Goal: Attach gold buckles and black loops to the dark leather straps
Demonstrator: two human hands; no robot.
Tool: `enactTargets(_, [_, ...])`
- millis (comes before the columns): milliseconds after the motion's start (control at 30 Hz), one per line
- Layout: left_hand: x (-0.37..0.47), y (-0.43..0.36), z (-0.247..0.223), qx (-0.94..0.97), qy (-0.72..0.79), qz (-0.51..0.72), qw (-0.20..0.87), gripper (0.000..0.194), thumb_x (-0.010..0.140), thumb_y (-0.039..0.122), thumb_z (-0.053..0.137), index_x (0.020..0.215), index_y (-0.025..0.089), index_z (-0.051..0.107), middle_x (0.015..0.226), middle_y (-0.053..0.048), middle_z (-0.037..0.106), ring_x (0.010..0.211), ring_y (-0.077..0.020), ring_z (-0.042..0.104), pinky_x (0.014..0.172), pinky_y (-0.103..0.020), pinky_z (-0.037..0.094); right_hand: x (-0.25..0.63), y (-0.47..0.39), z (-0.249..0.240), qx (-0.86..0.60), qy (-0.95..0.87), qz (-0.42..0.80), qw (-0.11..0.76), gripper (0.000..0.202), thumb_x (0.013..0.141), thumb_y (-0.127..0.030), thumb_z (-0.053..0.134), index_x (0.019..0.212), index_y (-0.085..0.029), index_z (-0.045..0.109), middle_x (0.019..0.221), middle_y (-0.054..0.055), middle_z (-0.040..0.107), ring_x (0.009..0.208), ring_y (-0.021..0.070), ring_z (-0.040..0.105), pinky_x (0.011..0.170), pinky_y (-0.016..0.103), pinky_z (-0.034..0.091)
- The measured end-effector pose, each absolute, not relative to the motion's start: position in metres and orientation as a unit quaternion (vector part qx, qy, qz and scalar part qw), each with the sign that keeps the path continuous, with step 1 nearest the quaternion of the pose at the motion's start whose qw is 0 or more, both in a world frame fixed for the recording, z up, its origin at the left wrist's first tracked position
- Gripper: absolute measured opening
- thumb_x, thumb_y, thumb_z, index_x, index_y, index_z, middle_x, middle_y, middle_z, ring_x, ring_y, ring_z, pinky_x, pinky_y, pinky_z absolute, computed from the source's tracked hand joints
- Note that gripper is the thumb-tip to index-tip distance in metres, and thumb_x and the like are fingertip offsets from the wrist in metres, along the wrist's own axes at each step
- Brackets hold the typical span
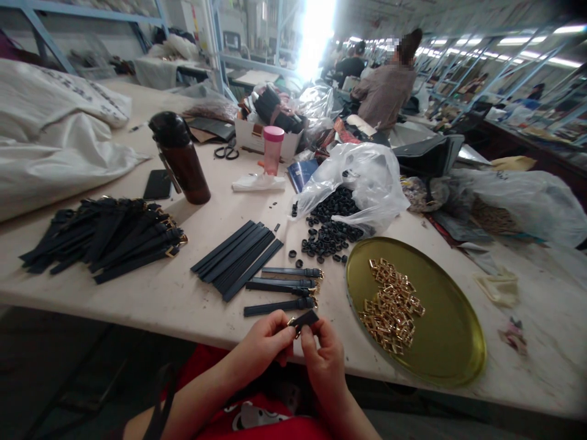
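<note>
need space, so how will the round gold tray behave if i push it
The tray would probably slide flat, being broad and low. The loose gold buckles heaped on it may shift if jolted. Close to the edge of the table, it could tip if pulled nearer.

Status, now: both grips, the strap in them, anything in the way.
Left grip and right grip closed on one black strap. Gold metal showing at it. Nearest obstacle: buckled straps just ahead; tray of gold buckles off right.

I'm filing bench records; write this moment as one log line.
left hand: gripping dark strap at gold metal part | right hand: pinching same strap | round tray: gold buckles | beyond hands: flat strips, black loops
</note>
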State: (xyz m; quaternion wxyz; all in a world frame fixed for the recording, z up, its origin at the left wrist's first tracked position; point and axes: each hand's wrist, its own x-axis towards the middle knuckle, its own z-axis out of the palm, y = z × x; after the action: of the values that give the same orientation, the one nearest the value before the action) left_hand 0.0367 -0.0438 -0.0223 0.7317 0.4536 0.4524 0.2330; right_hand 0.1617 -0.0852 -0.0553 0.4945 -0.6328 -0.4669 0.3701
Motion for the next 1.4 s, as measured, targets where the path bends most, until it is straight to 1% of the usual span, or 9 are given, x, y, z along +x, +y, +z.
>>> enactTargets(167, [0.039,-0.046,-0.023,0.454,0.461,0.250,0.720,0.026,0.073,0.042,0.051,0.065,0.019,0.041,0.051,0.007,0.045,0.043,-0.0081,0.041,0.041,-0.019,0.035,0.160,-0.082,-0.054,-0.615,-0.435,0.418,0.507,0.015,0.082,-0.031,0.047,0.072,-0.019,0.052,0.065,-0.002,0.052,0.061,0.0132,0.047,0.057,0.024,0.038])
enactTargets(367, [0.039,-0.048,-0.026,0.473,0.465,0.262,0.701,0.026,0.078,0.041,0.047,0.066,0.019,0.042,0.051,0.006,0.045,0.043,-0.0080,0.041,0.042,-0.019,0.034,0.157,-0.076,-0.048,-0.588,-0.384,0.488,0.519,0.020,0.082,-0.034,0.044,0.071,-0.019,0.050,0.056,-0.005,0.040,0.052,0.0108,0.037,0.050,0.023,0.035])
enactTargets(500, [0.038,-0.049,-0.031,0.497,0.472,0.262,0.680,0.024,0.080,0.040,0.046,0.069,0.019,0.044,0.053,0.006,0.044,0.044,-0.0082,0.041,0.041,-0.019,0.033,0.160,-0.077,-0.048,-0.624,-0.450,0.422,0.480,0.011,0.076,-0.029,0.052,0.071,-0.019,0.052,0.058,-0.004,0.046,0.053,0.0112,0.040,0.051,0.023,0.034])
enactTargets(600, [0.036,-0.050,-0.033,0.530,0.474,0.248,0.658,0.023,0.082,0.037,0.044,0.069,0.018,0.044,0.053,0.007,0.043,0.044,-0.0084,0.040,0.042,-0.019,0.033,0.163,-0.076,-0.051,-0.641,-0.495,0.382,0.446,0.009,0.073,-0.024,0.055,0.067,-0.019,0.051,0.054,-0.005,0.045,0.051,0.0106,0.040,0.049,0.022,0.032])
enactTargets(733, [0.032,-0.051,-0.032,0.578,0.472,0.239,0.621,0.025,0.085,0.038,0.041,0.070,0.018,0.044,0.055,0.006,0.044,0.047,-0.0088,0.042,0.046,-0.020,0.034,0.165,-0.070,-0.050,-0.635,-0.500,0.404,0.429,0.010,0.074,-0.024,0.052,0.066,-0.019,0.050,0.055,-0.006,0.046,0.051,0.0103,0.041,0.048,0.022,0.032])
enactTargets(933, [0.025,-0.049,-0.031,0.616,0.443,0.234,0.608,0.023,0.086,0.036,0.040,0.073,0.017,0.046,0.055,0.006,0.045,0.048,-0.0092,0.044,0.050,-0.021,0.036,0.162,-0.063,-0.043,-0.582,-0.446,0.505,0.455,0.009,0.075,-0.027,0.050,0.074,-0.018,0.050,0.065,-0.003,0.053,0.059,0.0114,0.046,0.055,0.023,0.038])
enactTargets(1167, [0.023,-0.045,-0.035,0.553,0.445,0.240,0.662,0.028,0.081,0.042,0.046,0.068,0.018,0.041,0.051,0.007,0.045,0.043,-0.0084,0.043,0.043,-0.019,0.034,0.165,-0.071,-0.049,-0.588,-0.485,0.471,0.444,0.011,0.078,-0.027,0.051,0.071,-0.019,0.048,0.063,-0.004,0.049,0.059,0.0114,0.043,0.055,0.023,0.036])
enactTargets(1233, [0.024,-0.046,-0.036,0.543,0.458,0.257,0.655,0.027,0.080,0.043,0.048,0.073,0.018,0.042,0.053,0.007,0.047,0.045,-0.0094,0.045,0.044,-0.019,0.036,0.164,-0.072,-0.050,-0.576,-0.496,0.473,0.446,0.012,0.080,-0.028,0.050,0.074,-0.019,0.050,0.066,-0.003,0.051,0.061,0.0117,0.045,0.057,0.023,0.037])
enactTargets(1400, [0.022,-0.048,-0.034,0.626,0.451,0.263,0.580,0.030,0.084,0.031,0.044,0.111,0.018,0.045,0.068,0.003,0.058,0.059,-0.0124,0.055,0.059,-0.023,0.043,0.161,-0.075,-0.054,-0.560,-0.533,0.469,0.428,0.020,0.087,-0.034,0.041,0.084,-0.018,0.053,0.064,-0.003,0.048,0.057,0.0112,0.044,0.053,0.022,0.035])
